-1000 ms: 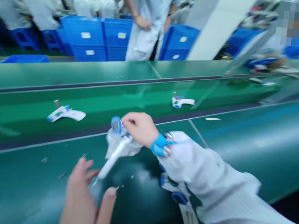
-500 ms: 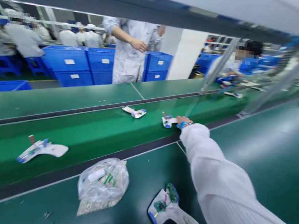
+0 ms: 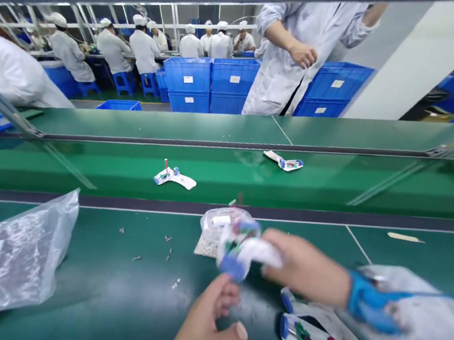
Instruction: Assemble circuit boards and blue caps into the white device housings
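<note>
My right hand (image 3: 299, 257), with a blue wrist strap (image 3: 374, 304), grips the white handle of a gun-shaped housing half (image 3: 237, 249). Its blue end and green circuit board are blurred by motion. Just below it my left hand (image 3: 210, 324) is open, thumb spread, its fingertips close to the blue end; whether they touch cannot be made out. Behind the held piece lies a clear bag of small parts (image 3: 207, 242). More such housing halves (image 3: 305, 336) lie on the bench under my right forearm, partly covered by it.
Two similar housing halves, one on the left (image 3: 175, 178) and one on the right (image 3: 289, 162), lie on the green conveyor belt (image 3: 118, 169). A large clear bag (image 3: 22, 266) is at left, small screws (image 3: 169, 254) nearby. Across the belt stands a person (image 3: 291, 61) before blue bins (image 3: 234, 79).
My right hand has come back from the belt, bringing a housing half over the bench. My left hand has entered from below. The view has swung left.
</note>
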A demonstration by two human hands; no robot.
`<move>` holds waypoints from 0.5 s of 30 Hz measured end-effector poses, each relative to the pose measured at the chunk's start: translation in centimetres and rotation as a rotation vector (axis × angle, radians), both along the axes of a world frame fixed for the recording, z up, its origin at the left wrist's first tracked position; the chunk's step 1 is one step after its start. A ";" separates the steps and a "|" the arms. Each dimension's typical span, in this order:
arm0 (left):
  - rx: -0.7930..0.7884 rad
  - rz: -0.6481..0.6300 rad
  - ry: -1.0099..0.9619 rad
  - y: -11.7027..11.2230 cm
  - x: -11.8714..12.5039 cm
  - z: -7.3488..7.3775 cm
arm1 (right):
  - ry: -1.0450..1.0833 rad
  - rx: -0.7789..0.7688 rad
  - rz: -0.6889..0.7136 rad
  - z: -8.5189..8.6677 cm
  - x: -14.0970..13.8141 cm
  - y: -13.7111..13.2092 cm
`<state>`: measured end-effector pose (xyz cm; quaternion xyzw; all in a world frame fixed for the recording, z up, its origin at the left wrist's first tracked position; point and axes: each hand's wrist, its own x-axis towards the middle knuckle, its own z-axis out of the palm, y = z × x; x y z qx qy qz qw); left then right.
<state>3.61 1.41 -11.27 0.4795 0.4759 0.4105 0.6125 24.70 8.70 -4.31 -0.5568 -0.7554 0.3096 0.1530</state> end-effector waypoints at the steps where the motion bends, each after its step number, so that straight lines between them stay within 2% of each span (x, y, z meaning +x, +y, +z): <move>1: -0.039 0.042 -0.087 -0.1 0.2 0.2 | 0.122 -0.077 0.123 -0.1 -2.9 -1.6; 4: -0.184 0.192 -0.328 -0.5 -0.7 1.1 | 0.232 -0.098 0.313 -0.6 -9.4 -4.7; 6: -0.299 0.318 -0.481 -0.8 -2.3 1.6 | 0.171 -0.139 0.461 -0.7 -11.6 -4.4; 7: -0.328 0.375 -0.546 -0.9 -3.2 1.7 | 0.098 -0.174 0.524 -0.7 -12.2 -3.3; 9: -0.325 0.469 -0.624 -1.0 -5.1 1.9 | -0.097 -0.204 0.573 -0.3 -13.0 0.6; 12: -0.270 0.558 -0.638 -1.0 -8.0 2.1 | -0.241 -0.063 0.336 -0.1 -13.9 8.8; 15: -0.203 0.629 -0.612 -1.1 -10.3 2.1 | -0.355 0.042 0.098 -1.1 -14.4 15.8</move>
